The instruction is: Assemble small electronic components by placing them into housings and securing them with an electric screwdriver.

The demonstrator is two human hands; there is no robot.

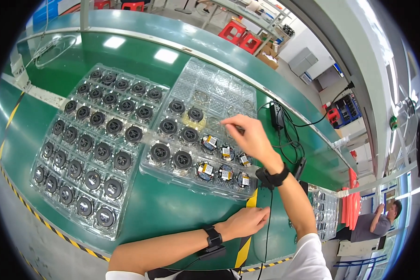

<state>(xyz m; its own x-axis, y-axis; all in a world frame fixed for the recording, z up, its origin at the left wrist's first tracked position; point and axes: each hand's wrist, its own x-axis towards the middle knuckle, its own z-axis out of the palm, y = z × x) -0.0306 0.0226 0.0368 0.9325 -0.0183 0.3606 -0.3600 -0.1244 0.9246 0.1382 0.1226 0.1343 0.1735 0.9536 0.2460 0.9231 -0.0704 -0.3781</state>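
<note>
My right hand [248,135] hangs over the right-hand clear plastic tray [210,77]. Its index finger is stretched out to the left, with a gap to the thumb and no object visible between them. Below the hand, several round parts with orange-and-white labels [226,174] sit in the tray's pockets. Left of those stand round black-capped parts [183,159], one on a yellowish patch. My left hand [245,222] is near the bench's front edge, its fingers curled together by a black cable. Whatever they may hold is hidden.
A second clear tray [121,191] full of black-capped parts lies to the left. Black cables and a power adapter [276,115] lie right of the trays. Another tray [323,210] stands farther right, near a person [371,226]. Red stools [232,32] are beyond the bench.
</note>
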